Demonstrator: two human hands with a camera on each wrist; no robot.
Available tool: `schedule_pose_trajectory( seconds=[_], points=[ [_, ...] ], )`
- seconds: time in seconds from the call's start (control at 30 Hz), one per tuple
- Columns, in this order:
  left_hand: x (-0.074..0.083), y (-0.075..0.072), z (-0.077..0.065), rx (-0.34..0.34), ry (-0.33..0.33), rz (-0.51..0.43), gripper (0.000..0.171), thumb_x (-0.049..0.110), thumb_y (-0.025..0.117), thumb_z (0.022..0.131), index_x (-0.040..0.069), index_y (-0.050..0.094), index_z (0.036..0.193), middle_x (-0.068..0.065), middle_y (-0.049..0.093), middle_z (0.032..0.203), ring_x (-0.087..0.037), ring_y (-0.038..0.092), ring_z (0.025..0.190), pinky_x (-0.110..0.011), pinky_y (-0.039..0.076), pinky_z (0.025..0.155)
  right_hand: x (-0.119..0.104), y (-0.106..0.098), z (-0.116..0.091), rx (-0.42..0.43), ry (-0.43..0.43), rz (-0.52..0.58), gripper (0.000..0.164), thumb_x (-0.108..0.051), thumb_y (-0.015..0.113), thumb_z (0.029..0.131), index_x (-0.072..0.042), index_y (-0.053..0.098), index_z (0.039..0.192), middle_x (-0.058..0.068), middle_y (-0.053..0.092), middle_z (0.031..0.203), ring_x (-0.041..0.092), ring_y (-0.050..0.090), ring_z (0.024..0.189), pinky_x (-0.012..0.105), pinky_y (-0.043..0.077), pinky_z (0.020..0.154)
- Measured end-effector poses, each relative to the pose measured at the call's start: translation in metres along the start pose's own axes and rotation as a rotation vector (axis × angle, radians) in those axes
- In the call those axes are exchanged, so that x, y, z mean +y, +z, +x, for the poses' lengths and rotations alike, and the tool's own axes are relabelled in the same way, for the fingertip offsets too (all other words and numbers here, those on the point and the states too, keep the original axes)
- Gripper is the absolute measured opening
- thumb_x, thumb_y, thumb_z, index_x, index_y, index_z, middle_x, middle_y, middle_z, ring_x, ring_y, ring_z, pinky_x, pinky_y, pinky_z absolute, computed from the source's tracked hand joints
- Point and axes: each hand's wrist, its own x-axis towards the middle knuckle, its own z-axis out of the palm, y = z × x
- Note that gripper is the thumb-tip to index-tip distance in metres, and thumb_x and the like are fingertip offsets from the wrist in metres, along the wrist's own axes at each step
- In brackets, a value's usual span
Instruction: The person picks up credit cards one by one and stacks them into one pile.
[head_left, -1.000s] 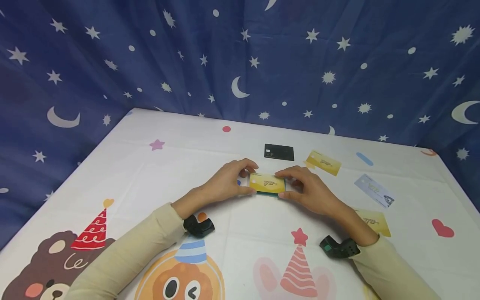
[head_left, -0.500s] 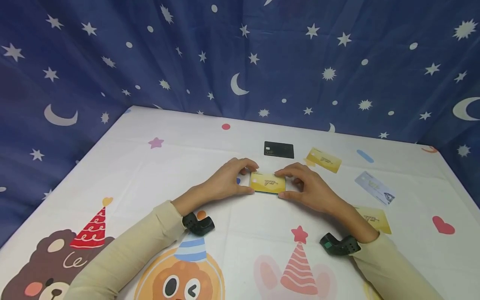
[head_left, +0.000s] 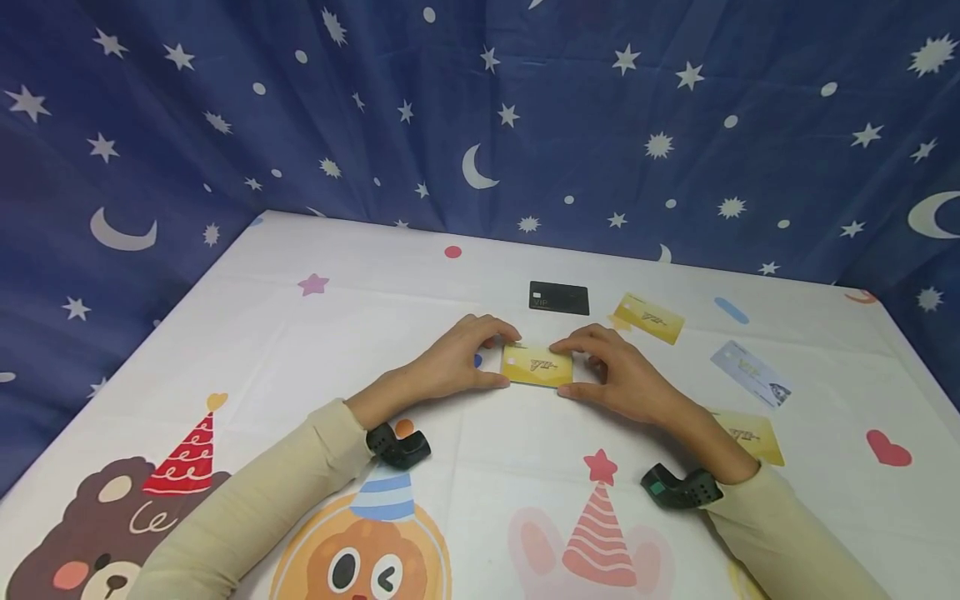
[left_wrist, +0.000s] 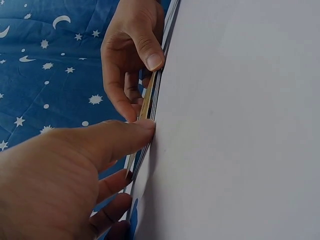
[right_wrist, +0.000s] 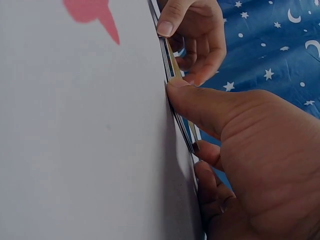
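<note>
Left hand (head_left: 459,358) and right hand (head_left: 622,379) gripping yellow card (head_left: 537,367) between them, black card (head_left: 558,297) beyond, silver card (head_left: 752,373) to their right

Smooth plastic card stack (head_left: 537,367), matt cloth sleeves (head_left: 262,493)

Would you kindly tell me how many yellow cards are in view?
3: the top card of the held stack, a far card right of the black card, and a near card partly hidden by the right forearm. More may be hidden in the stack.
</note>
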Motion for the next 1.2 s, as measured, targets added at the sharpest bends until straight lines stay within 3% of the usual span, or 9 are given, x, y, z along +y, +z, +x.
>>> schedule_pose_trajectory(
  seconds=[0.9,1.2],
  points=[
    [-0.002,-0.0006,0.001,-0.01,0.025,0.014,0.054,0.017,0.079,0.079,0.01,0.055,0.126,-0.001,0.053,0.119,-0.017,0.046,0.104,-0.033,0.038,0.091,-0.0003,-0.0013,0.0,0.0,-0.007,-0.005,0.054,-0.023,0.085,0.073,-0.023,0.064,0.123,0.001,0.052,0.121,0.02,0.052,0.094,0.036,0.046,0.076],
    [-0.0029,0.0002,0.0017,-0.013,0.029,0.022,0.054,0.018,0.079,0.079,0.011,0.054,0.127,-0.001,0.053,0.12,-0.016,0.046,0.104,-0.032,0.037,0.092,-0.0002,-0.0017,0.0001,-0.007,-0.001,-0.002,0.054,-0.023,0.084,0.074,-0.024,0.063,0.123,0.002,0.052,0.122,0.022,0.053,0.097,0.038,0.047,0.082]
  ],
)
